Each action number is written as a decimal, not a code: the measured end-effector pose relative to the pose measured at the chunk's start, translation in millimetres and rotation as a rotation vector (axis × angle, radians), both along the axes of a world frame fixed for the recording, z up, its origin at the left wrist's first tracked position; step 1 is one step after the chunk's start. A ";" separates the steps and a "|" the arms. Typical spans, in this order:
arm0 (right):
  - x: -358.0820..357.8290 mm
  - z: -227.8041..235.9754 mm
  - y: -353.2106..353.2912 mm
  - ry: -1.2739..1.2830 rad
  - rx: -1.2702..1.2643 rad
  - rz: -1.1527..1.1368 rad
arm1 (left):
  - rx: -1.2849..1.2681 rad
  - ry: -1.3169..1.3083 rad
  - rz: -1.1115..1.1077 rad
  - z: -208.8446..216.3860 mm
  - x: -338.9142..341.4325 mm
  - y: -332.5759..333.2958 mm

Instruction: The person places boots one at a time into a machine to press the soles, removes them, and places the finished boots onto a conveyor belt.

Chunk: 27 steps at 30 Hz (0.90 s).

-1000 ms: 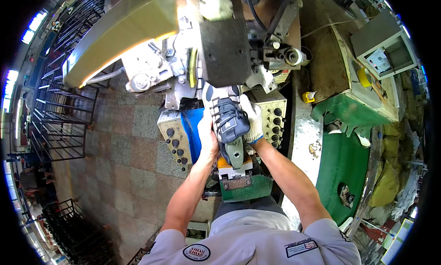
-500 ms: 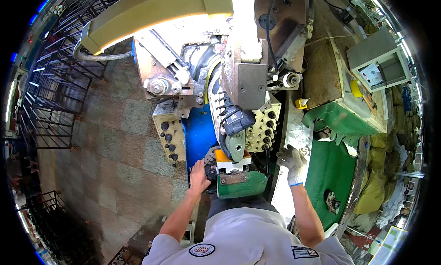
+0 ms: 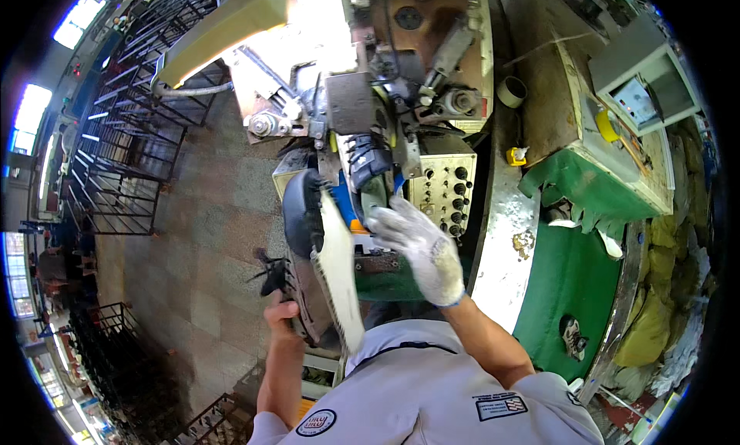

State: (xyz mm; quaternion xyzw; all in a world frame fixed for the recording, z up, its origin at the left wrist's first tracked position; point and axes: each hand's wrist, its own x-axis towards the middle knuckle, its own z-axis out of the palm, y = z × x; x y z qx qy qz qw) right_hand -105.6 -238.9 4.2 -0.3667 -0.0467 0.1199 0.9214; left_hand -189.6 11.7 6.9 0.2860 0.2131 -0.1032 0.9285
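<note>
Holding dark shoe (pale sole), left hand

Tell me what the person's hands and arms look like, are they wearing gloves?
Only one. The right hand wears a white knitted work glove with a blue cuff edge. The left hand is bare. Both forearms are uncovered, below the short sleeves of a light grey shirt.

The green-topped bench runs down the right of the machine, its left edge faced with a worn metal strip. A small dark object lies near its lower edge. A yellow item sits at the strip's upper end, a cardboard tube just beyond.
</note>
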 end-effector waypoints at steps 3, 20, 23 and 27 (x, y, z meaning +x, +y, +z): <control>-8.3 20.7 9.1 0.350 0.294 0.004 | 0.140 0.054 -0.146 -48.8 -8.7 -36.3; -167.1 -162.5 -510.2 1.133 -1.455 -0.193 | 1.745 -0.309 0.026 -43.4 169.2 -133.7; -117.6 -261.4 -566.4 1.105 -1.454 -0.449 | 1.814 -0.187 0.018 -45.4 173.0 -119.2; 4.3 -340.3 -598.4 0.978 -1.012 -0.945 | 1.725 -0.152 0.090 -46.5 178.6 -123.0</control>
